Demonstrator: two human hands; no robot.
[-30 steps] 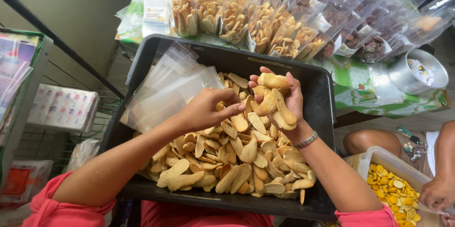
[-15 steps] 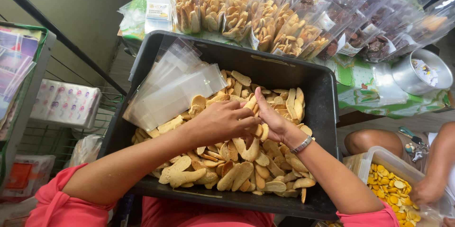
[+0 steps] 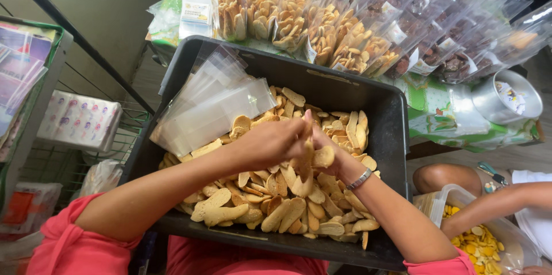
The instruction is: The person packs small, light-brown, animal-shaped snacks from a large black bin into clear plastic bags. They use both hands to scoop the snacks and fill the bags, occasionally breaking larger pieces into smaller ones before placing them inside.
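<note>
- Your left hand and right hand meet over the black tub, both clamped on a small bunch of biscuits.
- Left of them, clear bags lie against the tub wall.
- Biscuits heaped beneath look light, stiff and brittle; grip them by the flat faces, gently.
- Right: another person's arm over a clear box.

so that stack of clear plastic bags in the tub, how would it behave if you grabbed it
The clear bags look thin and glossy, so probably floppy and slippery; the stack is already fanned out and would likely slide apart. They seem very light, leaning loosely on the black tub wall and the biscuits, so a nudge may shift them.
</note>
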